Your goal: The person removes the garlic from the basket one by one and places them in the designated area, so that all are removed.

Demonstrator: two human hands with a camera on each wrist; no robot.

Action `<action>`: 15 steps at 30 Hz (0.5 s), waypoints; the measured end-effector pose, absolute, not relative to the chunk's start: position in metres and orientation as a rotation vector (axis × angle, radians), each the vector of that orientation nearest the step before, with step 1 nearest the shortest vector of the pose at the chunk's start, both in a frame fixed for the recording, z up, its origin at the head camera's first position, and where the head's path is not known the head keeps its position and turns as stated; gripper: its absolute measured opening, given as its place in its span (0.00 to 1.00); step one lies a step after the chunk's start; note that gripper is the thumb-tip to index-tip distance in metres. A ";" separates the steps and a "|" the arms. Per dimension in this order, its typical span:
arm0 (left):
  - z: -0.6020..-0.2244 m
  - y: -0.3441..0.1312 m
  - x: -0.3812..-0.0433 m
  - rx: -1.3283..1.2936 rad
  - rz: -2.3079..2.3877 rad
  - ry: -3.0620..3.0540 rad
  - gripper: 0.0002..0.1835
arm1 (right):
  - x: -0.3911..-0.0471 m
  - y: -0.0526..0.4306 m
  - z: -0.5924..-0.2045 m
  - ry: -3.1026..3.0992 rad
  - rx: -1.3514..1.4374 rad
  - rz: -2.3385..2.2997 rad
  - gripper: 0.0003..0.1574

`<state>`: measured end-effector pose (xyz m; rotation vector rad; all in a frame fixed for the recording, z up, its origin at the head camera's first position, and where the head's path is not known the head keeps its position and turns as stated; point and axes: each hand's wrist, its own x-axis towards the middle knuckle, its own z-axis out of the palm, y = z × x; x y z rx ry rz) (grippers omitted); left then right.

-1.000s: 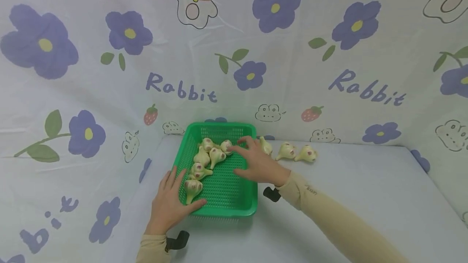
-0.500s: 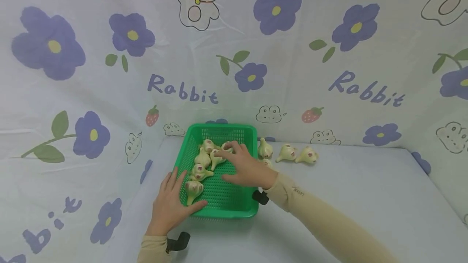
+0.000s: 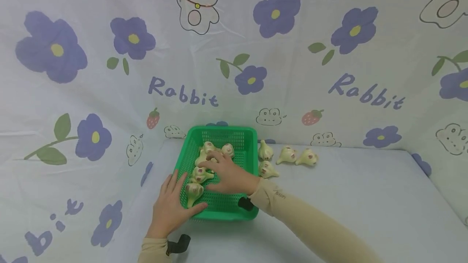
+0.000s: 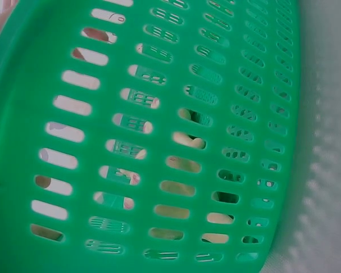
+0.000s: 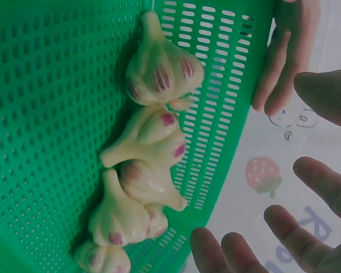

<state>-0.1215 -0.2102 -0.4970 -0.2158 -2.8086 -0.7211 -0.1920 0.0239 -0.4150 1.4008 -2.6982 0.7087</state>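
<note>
A green perforated basket [image 3: 254, 161] holds several garlic bulbs, mostly along its left side. My left hand [image 3: 167, 210] rests on the basket's left rim, its fingers extended outside the wall and its thumb over the near rim. Above the bulbs hovers my right hand [image 3: 231, 175], fingers spread, hiding part of the pile. In the right wrist view nothing sits between the right fingers [image 5: 324, 96], while a row of garlic bulbs [image 5: 165, 71] lies along the basket wall. The basket's slotted side [image 4: 176, 153] fills the left wrist view, with pale bulbs showing through.
Outside the basket's right wall lie several more garlic bulbs: one upright [image 3: 265, 152], one on its side nearer me [image 3: 268, 169], and a pair [image 3: 297, 156] farther right. A white cloth [image 3: 234, 44] with flowers and rabbits hangs behind the white table [image 3: 351, 190].
My right hand has moved left and nearer to me, from the basket's right rim to over the bulbs. A bulb outside the right wall is now uncovered. My left hand stays in place.
</note>
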 end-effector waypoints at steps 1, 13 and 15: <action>-0.497 -0.210 -0.121 -0.215 -0.720 -2.811 0.63 | -0.192 0.021 -0.417 -2.699 1.412 0.701 0.38; -0.493 -0.211 -0.122 -0.216 -0.744 -2.824 0.63 | -0.200 0.002 -0.430 -2.700 1.479 0.596 0.36; -0.492 -0.211 -0.122 -0.214 -0.749 -2.832 0.63 | -0.202 0.000 -0.431 -2.710 1.489 0.586 0.35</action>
